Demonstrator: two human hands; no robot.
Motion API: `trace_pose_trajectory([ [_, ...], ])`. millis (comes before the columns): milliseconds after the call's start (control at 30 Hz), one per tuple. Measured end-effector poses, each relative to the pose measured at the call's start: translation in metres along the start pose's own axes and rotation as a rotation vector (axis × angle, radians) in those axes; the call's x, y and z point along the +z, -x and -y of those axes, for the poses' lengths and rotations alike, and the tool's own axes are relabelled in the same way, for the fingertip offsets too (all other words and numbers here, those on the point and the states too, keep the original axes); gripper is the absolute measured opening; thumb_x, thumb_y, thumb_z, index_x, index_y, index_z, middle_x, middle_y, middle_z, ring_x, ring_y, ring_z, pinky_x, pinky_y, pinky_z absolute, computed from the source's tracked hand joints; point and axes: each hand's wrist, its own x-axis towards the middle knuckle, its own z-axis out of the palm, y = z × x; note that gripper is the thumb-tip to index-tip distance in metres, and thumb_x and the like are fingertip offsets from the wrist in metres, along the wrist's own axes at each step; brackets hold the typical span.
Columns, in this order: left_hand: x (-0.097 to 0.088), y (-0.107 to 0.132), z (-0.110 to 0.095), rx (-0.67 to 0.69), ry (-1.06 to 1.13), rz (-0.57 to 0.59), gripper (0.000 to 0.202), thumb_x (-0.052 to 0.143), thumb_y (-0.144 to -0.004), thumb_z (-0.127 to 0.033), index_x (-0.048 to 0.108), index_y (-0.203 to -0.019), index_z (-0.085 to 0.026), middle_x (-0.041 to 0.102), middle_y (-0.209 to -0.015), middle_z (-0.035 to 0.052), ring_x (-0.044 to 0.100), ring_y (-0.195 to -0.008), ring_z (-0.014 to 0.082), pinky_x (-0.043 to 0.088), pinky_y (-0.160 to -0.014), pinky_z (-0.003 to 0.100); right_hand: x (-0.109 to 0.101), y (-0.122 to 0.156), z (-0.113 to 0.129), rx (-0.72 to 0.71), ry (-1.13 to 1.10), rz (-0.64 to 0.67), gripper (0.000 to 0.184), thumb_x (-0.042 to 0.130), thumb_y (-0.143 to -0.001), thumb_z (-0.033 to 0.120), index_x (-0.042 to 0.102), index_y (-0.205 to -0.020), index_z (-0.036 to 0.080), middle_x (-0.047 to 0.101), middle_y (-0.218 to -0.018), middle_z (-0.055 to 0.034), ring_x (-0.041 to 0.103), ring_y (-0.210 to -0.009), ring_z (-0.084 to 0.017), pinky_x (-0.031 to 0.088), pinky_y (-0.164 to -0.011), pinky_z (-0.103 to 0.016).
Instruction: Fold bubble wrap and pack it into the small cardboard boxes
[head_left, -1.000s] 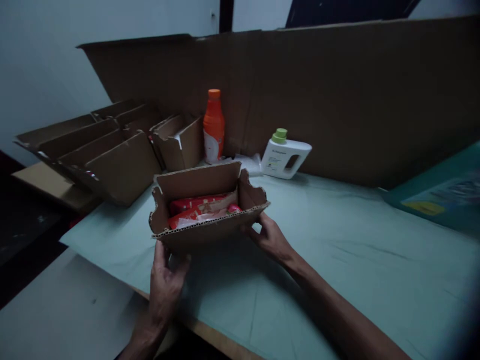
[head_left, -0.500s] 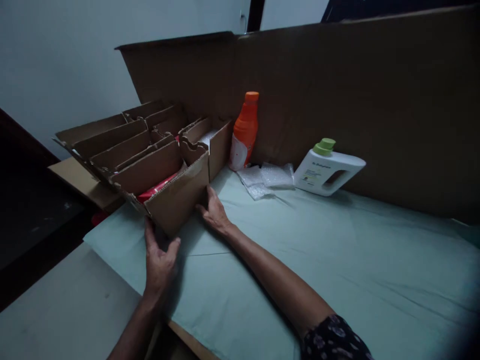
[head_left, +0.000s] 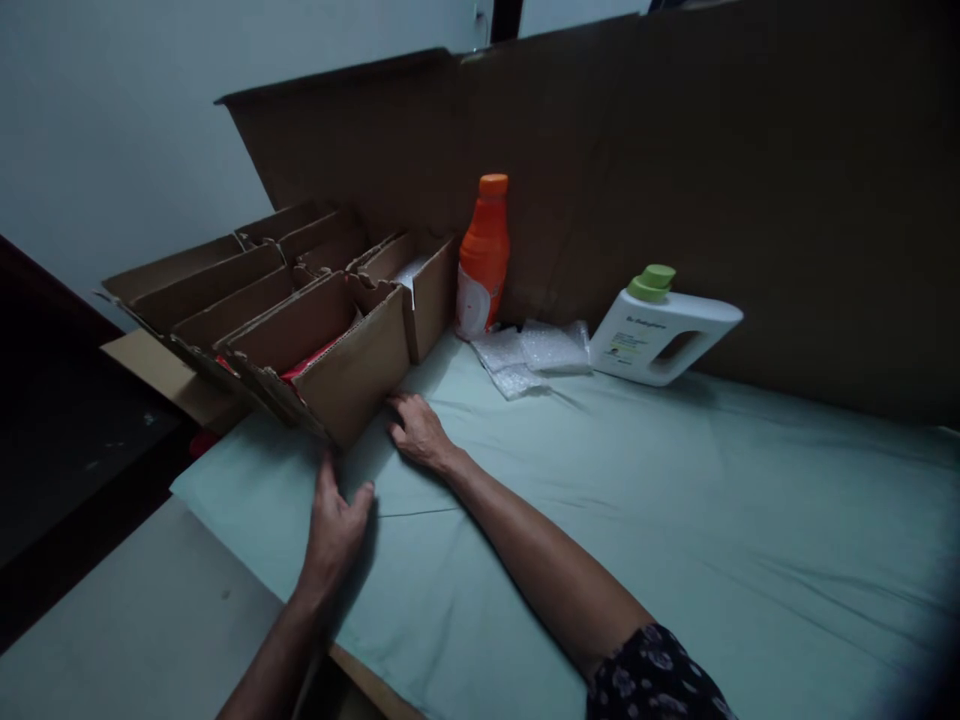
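Note:
My left hand (head_left: pixel 339 520) is by the near lower corner of an open cardboard box (head_left: pixel 358 372), thumb and fingers apart. Its fingertips reach the box's edge; whether they touch is hard to tell. My right hand (head_left: pixel 417 430) rests on the green cloth just right of that box, fingers a little bent and holding nothing. Inside the box, part of a red packet (head_left: pixel 309 360) shows. More narrow cardboard boxes stand in rows behind it, and one box (head_left: pixel 431 300) at the right holds bubble wrap (head_left: pixel 410 270).
An orange bottle (head_left: pixel 484 255) stands right of the boxes. Flat bubble wrap pouches (head_left: pixel 525 355) lie beside a white jug with a green cap (head_left: pixel 641 335). A tall cardboard panel (head_left: pixel 675 160) runs along the back. Green cloth (head_left: pixel 600 480) covers the table.
Both hands have drawn back from the near box. The right hand has left its right corner for the cloth, and the box sits slightly farther back.

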Motion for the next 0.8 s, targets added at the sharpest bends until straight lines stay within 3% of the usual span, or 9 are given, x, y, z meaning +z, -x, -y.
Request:
trace_pose_trajectory([
  [133,0.0,0.031,-0.002,0.106,-0.166,0.098,0.07,0.064,-0.082,-0.032,0.045,-0.146,-0.013,0.053,-0.144,0.0207,0.049,-0.136,0.0353,0.04,-0.114,0.055,-0.006,0.008,0.013,-0.038,0.113,0.023,0.036,0.057,-0.092,0.02,0.062,-0.126,0.011,0.06,-0.136,-0.0168,0.049,-0.129,-0.028,0.04,-0.109,-0.044],
  [267,-0.002,0.035,-0.004,0.162,-0.173,0.08,0.059,0.059,-0.083,-0.03,0.052,-0.14,-0.014,0.059,-0.136,0.0193,0.055,-0.129,0.0329,0.045,-0.109,0.052,-0.009,0.037,0.037,-0.063,0.238,0.026,0.036,0.053,-0.099,0.033,0.062,-0.125,0.009,0.054,-0.142,-0.0202,0.044,-0.134,-0.031,0.035,-0.111,-0.049],
  [433,-0.01,0.028,-0.004,0.154,-0.148,-0.01,0.053,0.053,-0.083,-0.028,0.057,-0.133,-0.011,0.062,-0.13,0.0186,0.06,-0.121,0.0306,0.048,-0.107,0.048,-0.014,0.102,0.074,-0.077,0.347,0.06,0.042,0.052,-0.1,0.042,0.056,-0.132,0.016,0.052,-0.145,-0.0158,0.042,-0.136,-0.029,0.034,-0.112,-0.048],
  [633,-0.016,0.027,-0.013,0.207,-0.17,0.021,0.04,0.052,-0.078,-0.022,0.067,-0.114,-0.015,0.065,-0.12,0.0143,0.059,-0.119,0.0302,0.047,-0.107,0.046,-0.022,0.192,0.113,-0.07,0.394,0.08,0.047,0.051,-0.1,0.045,0.051,-0.138,0.019,0.05,-0.148,-0.0141,0.041,-0.139,-0.029,0.033,-0.113,-0.046],
  [800,-0.018,0.027,-0.017,0.244,-0.217,0.078,0.031,0.052,-0.076,-0.021,0.069,-0.101,-0.016,0.068,-0.111,0.0128,0.06,-0.115,0.0303,0.046,-0.106,0.045,-0.027,0.236,0.129,-0.025,0.394,0.062,0.043,0.055,-0.099,0.041,0.054,-0.136,0.019,0.052,-0.147,-0.0137,0.043,-0.138,-0.028,0.035,-0.112,-0.045],
])
